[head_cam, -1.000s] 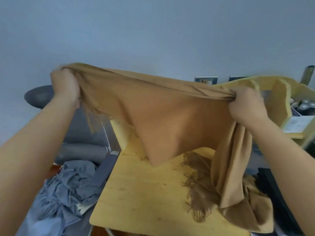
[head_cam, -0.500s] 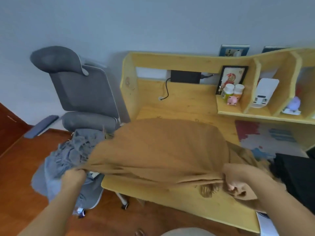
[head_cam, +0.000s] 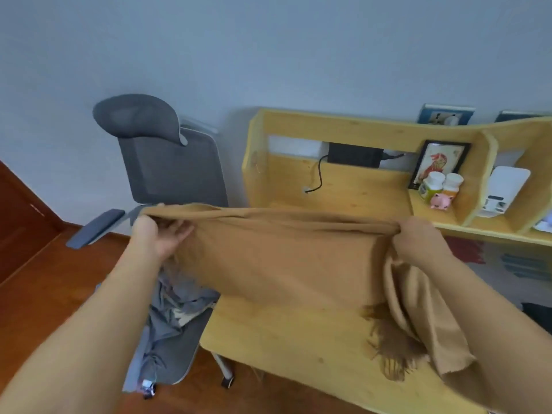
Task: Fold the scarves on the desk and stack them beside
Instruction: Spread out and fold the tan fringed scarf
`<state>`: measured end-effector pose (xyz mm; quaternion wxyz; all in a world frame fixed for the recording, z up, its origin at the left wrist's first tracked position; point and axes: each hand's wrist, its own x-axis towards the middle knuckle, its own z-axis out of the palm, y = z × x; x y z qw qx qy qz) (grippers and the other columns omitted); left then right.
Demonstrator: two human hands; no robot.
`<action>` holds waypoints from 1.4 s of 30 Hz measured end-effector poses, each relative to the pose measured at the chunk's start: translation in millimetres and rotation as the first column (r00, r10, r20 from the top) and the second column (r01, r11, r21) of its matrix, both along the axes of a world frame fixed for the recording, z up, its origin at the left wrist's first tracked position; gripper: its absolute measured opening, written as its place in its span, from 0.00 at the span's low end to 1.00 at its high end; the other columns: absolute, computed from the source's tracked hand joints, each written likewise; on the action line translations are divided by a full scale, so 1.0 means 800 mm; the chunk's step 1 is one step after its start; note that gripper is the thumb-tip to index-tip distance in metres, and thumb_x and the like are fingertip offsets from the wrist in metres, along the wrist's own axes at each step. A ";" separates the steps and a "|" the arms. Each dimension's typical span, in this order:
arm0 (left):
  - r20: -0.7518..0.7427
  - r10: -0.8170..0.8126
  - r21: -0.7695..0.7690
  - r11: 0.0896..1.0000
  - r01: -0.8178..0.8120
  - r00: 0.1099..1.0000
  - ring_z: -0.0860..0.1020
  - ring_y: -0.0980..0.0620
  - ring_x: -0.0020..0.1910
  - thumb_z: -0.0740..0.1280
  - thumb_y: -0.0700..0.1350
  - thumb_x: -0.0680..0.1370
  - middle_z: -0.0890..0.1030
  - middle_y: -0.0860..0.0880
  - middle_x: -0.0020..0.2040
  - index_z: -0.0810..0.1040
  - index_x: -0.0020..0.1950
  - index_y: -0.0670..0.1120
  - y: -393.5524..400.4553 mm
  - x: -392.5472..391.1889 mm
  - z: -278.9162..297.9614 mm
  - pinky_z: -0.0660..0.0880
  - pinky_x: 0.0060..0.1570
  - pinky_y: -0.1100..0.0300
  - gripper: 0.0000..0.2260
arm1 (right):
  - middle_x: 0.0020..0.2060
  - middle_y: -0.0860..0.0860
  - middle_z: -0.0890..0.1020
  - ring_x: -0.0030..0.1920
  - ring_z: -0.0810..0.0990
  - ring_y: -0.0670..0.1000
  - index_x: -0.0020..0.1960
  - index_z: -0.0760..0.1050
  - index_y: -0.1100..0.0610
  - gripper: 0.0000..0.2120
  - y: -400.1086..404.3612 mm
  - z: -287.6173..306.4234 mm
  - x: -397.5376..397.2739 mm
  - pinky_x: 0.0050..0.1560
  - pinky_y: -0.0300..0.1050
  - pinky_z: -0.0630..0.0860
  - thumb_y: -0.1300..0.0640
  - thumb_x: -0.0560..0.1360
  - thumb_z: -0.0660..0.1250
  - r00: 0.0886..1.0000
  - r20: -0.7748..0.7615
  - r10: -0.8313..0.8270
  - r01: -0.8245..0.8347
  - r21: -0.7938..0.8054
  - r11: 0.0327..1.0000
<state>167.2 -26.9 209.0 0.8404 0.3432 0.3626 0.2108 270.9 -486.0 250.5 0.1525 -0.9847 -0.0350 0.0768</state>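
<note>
Pale blue-grey wall (head_cam: 268, 55) fills the upper half of the view, with reddish wooden floor (head_cam: 44, 279) below it at 8 o'clock. Against the wall stands a light wooden desk (head_cam: 268, 339) with a shelved hutch (head_cam: 343, 130), reaching from the centre out to 3 o'clock. At 10 o'clock from the desk is a grey office chair (head_cam: 170, 171) with a headrest and an armrest, its seat just beside the desk's left edge.

Stretched across the middle of the view, above the desk, is the tan scarf (head_cam: 283, 258), held up taut along its top edge between both hands. Its lower part hangs toward the desktop, and at 5 o'clock a long tail with dark fringe (head_cam: 391, 354) lies on the wood. A grey scarf (head_cam: 173, 309) lies crumpled on the chair seat at 7 o'clock, partly hidden behind the tan one.

Left hand (head_cam: 158, 234), at 9 o'clock, has its fingers curled around the gathered left end of the tan scarf. Right hand (head_cam: 418, 237), at 3 o'clock, grips the bunched right end, its knuckles toward the camera.

On the hutch at 2 o'clock are a framed picture (head_cam: 439, 162), a black box (head_cam: 355, 155) with a cable, two bottles (head_cam: 433, 186), and a small pink pig figure (head_cam: 442, 201).
</note>
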 end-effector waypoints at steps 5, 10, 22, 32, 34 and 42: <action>0.393 -0.078 0.216 0.976 -0.009 0.916 0.75 0.49 0.34 0.56 0.43 0.80 0.80 0.48 0.36 0.78 0.42 0.48 0.035 0.017 0.163 0.73 0.45 0.57 0.13 | 0.39 0.54 0.76 0.46 0.74 0.59 0.57 0.81 0.54 0.22 0.048 0.081 -0.020 0.49 0.51 0.74 0.71 0.72 0.59 0.903 0.406 -0.142 0.001 0.329 0.944; 0.525 0.160 0.189 0.936 -0.298 0.836 0.83 0.45 0.59 0.58 0.46 0.75 0.85 0.45 0.56 0.81 0.48 0.48 0.071 -0.025 0.179 0.73 0.65 0.52 0.12 | 0.42 0.59 0.83 0.44 0.77 0.62 0.57 0.82 0.58 0.19 0.073 0.062 -0.061 0.48 0.51 0.75 0.70 0.71 0.62 0.870 0.461 -0.175 -0.052 0.438 0.897; -0.685 0.272 0.338 0.940 -0.036 0.676 0.78 0.43 0.53 0.60 0.45 0.82 0.78 0.44 0.65 0.73 0.72 0.43 0.112 -0.165 -0.126 0.76 0.58 0.43 0.18 | 0.53 0.47 0.78 0.55 0.78 0.55 0.57 0.74 0.46 0.17 0.111 -0.151 -0.122 0.50 0.52 0.76 0.63 0.74 0.60 0.907 0.000 0.422 -0.420 -0.079 0.904; -0.764 -0.331 0.461 0.321 0.827 0.554 0.63 0.47 0.73 0.66 0.43 0.77 0.62 0.51 0.74 0.59 0.79 0.56 -0.289 -0.135 -0.217 0.65 0.72 0.50 0.32 | 0.60 0.49 0.76 0.63 0.76 0.54 0.65 0.73 0.48 0.17 0.135 -0.218 -0.149 0.58 0.53 0.73 0.61 0.79 0.58 0.832 -0.215 0.511 -0.536 -0.076 0.841; -0.828 -0.153 0.556 -0.085 0.827 0.540 0.61 0.45 0.75 0.67 0.48 0.77 0.63 0.50 0.74 0.60 0.79 0.55 -0.307 -0.135 -0.223 0.59 0.76 0.45 0.31 | 0.59 0.49 0.76 0.62 0.76 0.55 0.63 0.73 0.49 0.14 0.143 -0.208 -0.148 0.56 0.53 0.72 0.59 0.79 0.60 0.847 -0.174 0.502 -0.520 -0.084 0.850; -0.592 0.023 0.693 -0.495 0.523 0.806 0.80 0.47 0.45 0.65 0.43 0.78 0.81 0.50 0.47 0.83 0.50 0.48 -0.229 -0.135 -0.202 0.77 0.47 0.52 0.08 | 0.55 0.51 0.76 0.59 0.76 0.57 0.59 0.72 0.51 0.11 0.127 -0.190 -0.139 0.50 0.50 0.65 0.60 0.78 0.60 0.890 -0.091 0.447 -0.456 -0.161 0.875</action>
